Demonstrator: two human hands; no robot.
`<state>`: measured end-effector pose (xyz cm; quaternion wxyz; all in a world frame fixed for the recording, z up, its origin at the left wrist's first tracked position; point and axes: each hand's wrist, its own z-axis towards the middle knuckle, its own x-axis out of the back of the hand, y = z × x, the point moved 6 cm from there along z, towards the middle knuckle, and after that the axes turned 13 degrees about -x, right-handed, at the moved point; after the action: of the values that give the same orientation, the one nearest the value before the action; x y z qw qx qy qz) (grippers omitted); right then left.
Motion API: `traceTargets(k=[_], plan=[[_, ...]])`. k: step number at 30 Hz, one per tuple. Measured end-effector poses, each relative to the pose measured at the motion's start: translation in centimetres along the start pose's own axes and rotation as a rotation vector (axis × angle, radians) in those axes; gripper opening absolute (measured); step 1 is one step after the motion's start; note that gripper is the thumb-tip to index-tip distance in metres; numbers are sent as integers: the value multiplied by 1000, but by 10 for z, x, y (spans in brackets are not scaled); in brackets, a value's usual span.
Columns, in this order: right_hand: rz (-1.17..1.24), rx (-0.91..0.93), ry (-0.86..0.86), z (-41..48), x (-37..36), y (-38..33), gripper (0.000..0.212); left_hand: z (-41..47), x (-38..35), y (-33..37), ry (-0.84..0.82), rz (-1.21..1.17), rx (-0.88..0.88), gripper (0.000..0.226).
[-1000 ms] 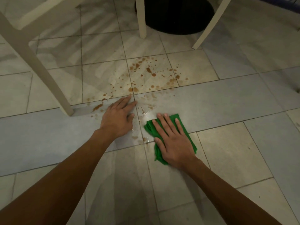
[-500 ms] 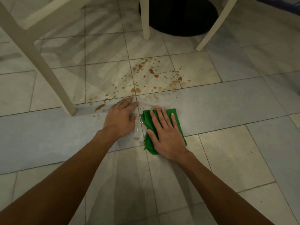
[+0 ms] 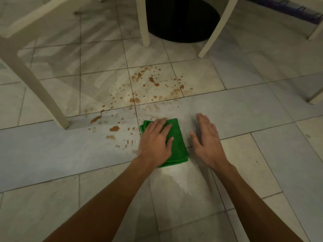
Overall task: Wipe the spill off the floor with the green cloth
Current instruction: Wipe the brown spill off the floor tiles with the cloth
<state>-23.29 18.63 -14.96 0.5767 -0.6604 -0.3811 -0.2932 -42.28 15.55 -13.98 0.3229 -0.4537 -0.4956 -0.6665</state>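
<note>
You have swapped hands since half a second ago: your left hand (image 3: pixel 155 142) now presses flat, fingers straight, on the folded green cloth (image 3: pixel 176 151) at the centre of the frame, where your right hand was. Your right hand (image 3: pixel 207 142) lies spread on the floor (image 3: pixel 52 151) just right of the cloth, holding nothing. The brown spill (image 3: pixel 150 81) spreads above and left of the cloth, toward the chair leg (image 3: pixel 35 88) at left.

Glossy floor tiles (image 3: pixel 227 105), plush cloth (image 3: pixel 176 147)
</note>
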Motion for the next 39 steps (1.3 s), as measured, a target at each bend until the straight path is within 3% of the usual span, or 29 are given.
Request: traceTargets(k=[6,15,23,29,33,39], plan=[[10,-29,21,25,4,6,70,-11,-31,20,-79,171,139,71],[-83,72,38,51,-18,-19,73,-45,-20,-12,-130,198,91,68],[-209,68,104,50,-28,-19,69,-12,-20,-16,-126,242,144,66],[-237,64,107,50,-28,-16,69,-51,-11,-29,-149,201,-11,64],[-264,58,115,49,-31,-19,69,-40,-3,-60,-165,234,15,65],[-278,32,113,48,-29,-19,69,-30,-13,-34,-179,231,24,68]])
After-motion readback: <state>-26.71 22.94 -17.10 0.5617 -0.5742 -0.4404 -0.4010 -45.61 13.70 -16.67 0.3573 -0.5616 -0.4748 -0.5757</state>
